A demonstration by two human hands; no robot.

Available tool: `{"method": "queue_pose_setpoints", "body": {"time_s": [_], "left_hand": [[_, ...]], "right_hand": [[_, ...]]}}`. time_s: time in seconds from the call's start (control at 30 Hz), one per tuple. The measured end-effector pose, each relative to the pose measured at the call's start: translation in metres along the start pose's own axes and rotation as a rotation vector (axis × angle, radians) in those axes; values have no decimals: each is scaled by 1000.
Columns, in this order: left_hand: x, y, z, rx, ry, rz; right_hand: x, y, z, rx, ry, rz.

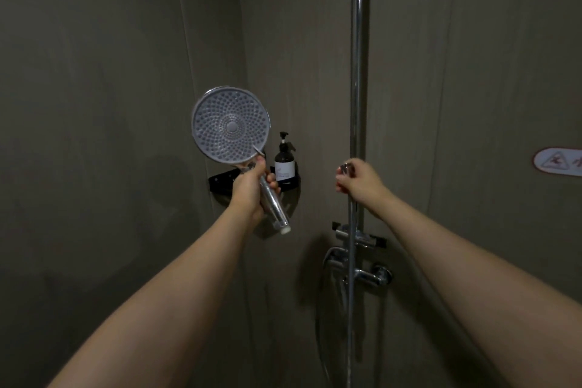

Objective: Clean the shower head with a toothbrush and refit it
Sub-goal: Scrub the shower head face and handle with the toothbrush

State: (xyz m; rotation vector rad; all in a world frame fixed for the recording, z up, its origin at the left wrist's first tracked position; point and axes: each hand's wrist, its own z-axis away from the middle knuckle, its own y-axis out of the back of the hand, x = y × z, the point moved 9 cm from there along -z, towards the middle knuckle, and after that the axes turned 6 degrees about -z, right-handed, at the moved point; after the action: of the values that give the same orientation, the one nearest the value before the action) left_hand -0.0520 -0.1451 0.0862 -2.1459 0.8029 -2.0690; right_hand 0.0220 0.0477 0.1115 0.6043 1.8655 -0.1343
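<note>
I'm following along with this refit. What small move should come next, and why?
Probably bring the shower head across to the hose end. The left hand grips its handle, whose bottom is bare, while the right hand pinches the metal fitting beside the riser pipe.

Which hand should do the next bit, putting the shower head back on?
Probably the left hand: it grips the shower head by its handle, detached. The right hand holds the hose end by the rail, steadying it.

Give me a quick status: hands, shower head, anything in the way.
Left hand grips shower head by its handle, hose detached. Right hand holds hose end fitting beside the riser pipe. No toothbrush in view. Nothing between the two.
</note>
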Motion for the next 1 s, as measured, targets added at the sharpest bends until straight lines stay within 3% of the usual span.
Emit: {"method": "queue_pose_setpoints", "body": {"time_s": [0.13, 0.23, 0.33, 0.47, 0.57, 0.67, 0.83, 1.0], "left_hand": [[-2, -7, -6, -18, 0, -13], [-12, -13, -8, -26, 11, 12], [-18, -16, -11, -44, 13, 10], [-24, -26, -15, -51, 12, 19], [-39, -33, -20, -62, 43, 45], [-52, -35, -28, -66, 54, 32], [-63, -48, -44, -65, 73, 33], [-76, -64, -62, -96, 90, 13]], "right_hand": [[-25, 13, -7, 63, 70, -220], [22, 16, 4, 1, -64, -94], [77, 39, 12, 105, -178, -56], [85, 61, 1, 171, -160, 7], [90, 72, -6, 124, -106, 223], [117, 80, -8, 75, -165, 359], [147, 98, -7, 234, -220, 412], [166, 95, -24, 238, -257, 446]]}}
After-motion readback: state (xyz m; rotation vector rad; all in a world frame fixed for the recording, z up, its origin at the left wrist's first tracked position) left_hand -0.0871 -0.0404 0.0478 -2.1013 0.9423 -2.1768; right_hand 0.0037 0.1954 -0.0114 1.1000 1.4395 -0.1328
